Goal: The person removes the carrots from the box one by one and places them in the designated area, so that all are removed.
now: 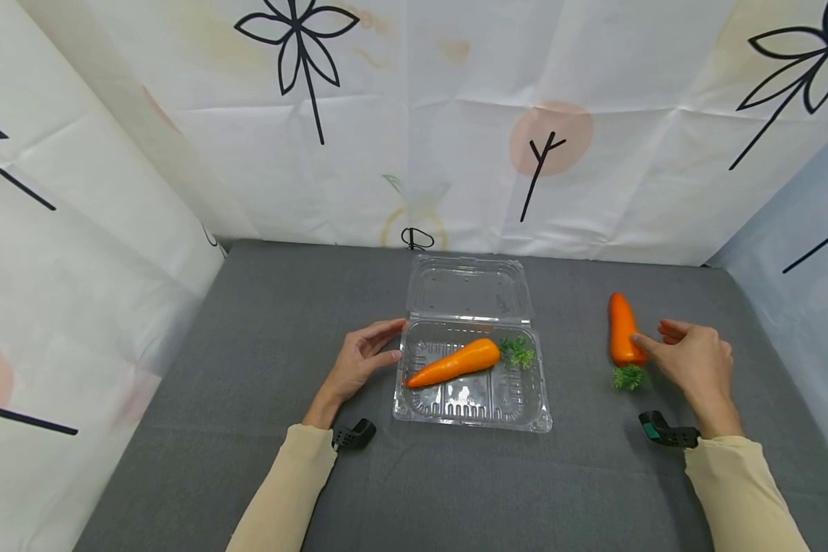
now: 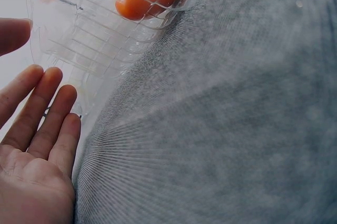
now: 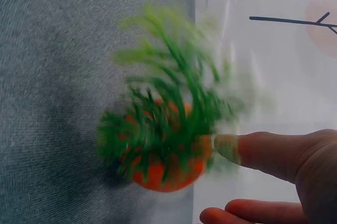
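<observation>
One boxed carrot (image 1: 455, 363) is lying aslant inside the clear container (image 1: 471, 424), its tip pointing toward the left wall and its tuft (image 1: 517, 352) spreading near the right one. The clear lid (image 1: 465, 287) is reaching back from the hinge side, taking up the strip between the tray and the patterned backdrop (image 1: 441, 138).

Just left of the tray, the left hand (image 1: 360, 360) is bordering the wall; its fingers are extending fairly straight and lying close together, with the thumb standing apart. Whether the fingertips are touching the plastic, I cannot tell.

Well to the right of the container, the loose carrot (image 1: 623, 330) is resting on the grey cloth (image 1: 579, 491), tip pointing toward the backdrop and leaves (image 1: 629, 376) facing the person. The right hand (image 1: 700, 368) is hanging at its right side: the thumb is meeting or nearly meeting the thick end, while the visible fingers are curving loosely, apart from the thumb. In the right wrist view the blurred leaves are standing before the carrot's thick end and partly covering the thumb tip, so contact is remaining uncertain.

Black wrist mounts, left (image 1: 355, 435) and right (image 1: 668, 431), are jutting inward over the cloth from beige sleeves (image 1: 283, 491).
</observation>
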`<move>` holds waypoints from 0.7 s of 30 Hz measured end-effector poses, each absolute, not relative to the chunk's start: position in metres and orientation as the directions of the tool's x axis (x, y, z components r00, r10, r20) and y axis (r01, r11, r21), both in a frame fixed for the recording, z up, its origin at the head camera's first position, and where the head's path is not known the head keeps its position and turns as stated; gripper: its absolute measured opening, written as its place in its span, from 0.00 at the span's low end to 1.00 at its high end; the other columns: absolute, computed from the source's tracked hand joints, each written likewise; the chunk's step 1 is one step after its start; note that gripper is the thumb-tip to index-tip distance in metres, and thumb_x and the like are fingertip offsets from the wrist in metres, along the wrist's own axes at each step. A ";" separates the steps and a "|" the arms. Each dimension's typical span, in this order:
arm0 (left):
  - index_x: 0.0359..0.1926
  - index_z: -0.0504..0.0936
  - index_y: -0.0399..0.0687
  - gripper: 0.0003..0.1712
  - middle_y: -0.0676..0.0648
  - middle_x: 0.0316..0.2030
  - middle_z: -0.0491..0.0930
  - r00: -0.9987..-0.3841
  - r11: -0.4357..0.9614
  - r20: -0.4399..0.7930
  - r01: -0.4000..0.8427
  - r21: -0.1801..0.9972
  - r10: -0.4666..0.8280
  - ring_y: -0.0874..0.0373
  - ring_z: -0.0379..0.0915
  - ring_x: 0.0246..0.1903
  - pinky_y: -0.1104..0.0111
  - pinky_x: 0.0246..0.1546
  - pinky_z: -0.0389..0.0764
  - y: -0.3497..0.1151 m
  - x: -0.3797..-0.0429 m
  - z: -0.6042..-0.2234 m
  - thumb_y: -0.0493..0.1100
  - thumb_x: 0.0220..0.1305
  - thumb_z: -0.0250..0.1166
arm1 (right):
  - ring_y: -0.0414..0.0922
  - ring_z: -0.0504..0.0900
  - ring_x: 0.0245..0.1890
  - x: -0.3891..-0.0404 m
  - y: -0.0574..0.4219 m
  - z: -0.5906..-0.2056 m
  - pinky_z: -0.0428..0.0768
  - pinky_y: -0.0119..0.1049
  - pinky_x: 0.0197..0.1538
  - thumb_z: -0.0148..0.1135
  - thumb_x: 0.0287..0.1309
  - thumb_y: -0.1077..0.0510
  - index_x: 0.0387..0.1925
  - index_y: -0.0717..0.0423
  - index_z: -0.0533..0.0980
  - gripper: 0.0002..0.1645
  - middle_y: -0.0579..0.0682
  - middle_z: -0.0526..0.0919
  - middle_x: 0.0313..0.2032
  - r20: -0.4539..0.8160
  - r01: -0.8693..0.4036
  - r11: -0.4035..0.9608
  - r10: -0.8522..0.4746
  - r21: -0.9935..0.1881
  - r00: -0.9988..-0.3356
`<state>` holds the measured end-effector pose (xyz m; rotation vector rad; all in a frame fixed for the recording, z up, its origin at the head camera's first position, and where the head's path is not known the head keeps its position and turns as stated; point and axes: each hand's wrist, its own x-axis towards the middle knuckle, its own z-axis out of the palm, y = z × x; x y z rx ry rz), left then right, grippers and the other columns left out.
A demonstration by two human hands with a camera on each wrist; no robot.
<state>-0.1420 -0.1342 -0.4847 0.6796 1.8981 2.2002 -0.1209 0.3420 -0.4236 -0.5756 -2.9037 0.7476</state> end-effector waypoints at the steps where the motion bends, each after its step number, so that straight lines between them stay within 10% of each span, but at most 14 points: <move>1: 0.61 0.64 0.24 0.31 0.29 0.59 0.65 -0.884 -0.182 0.234 0.173 0.968 0.404 0.37 0.58 0.62 0.48 0.65 0.56 -0.134 -0.142 -0.485 0.27 0.57 0.63 | 0.63 0.70 0.45 -0.121 0.342 -0.424 0.58 0.61 0.58 0.61 0.49 0.30 0.57 0.67 0.71 0.49 0.67 0.78 0.48 -0.004 0.331 0.809 0.376 -0.486 -0.926; 12: 0.61 0.64 0.24 0.31 0.28 0.59 0.65 -0.881 -0.179 0.243 0.184 0.967 0.405 0.36 0.58 0.62 0.47 0.65 0.56 -0.134 -0.142 -0.485 0.27 0.57 0.63 | 0.68 0.71 0.43 -0.121 0.331 -0.417 0.69 0.53 0.37 0.63 0.52 0.37 0.58 0.71 0.69 0.46 0.71 0.76 0.48 -0.078 0.277 0.856 0.271 -0.437 -0.959; 21: 0.61 0.64 0.24 0.31 0.28 0.59 0.65 -0.882 -0.174 0.241 0.185 0.967 0.405 0.36 0.58 0.62 0.47 0.65 0.56 -0.134 -0.142 -0.485 0.27 0.57 0.63 | 0.70 0.67 0.45 -0.123 0.333 -0.420 0.62 0.62 0.47 0.66 0.53 0.46 0.57 0.72 0.69 0.40 0.72 0.77 0.46 -0.092 0.302 0.847 0.292 -0.438 -0.952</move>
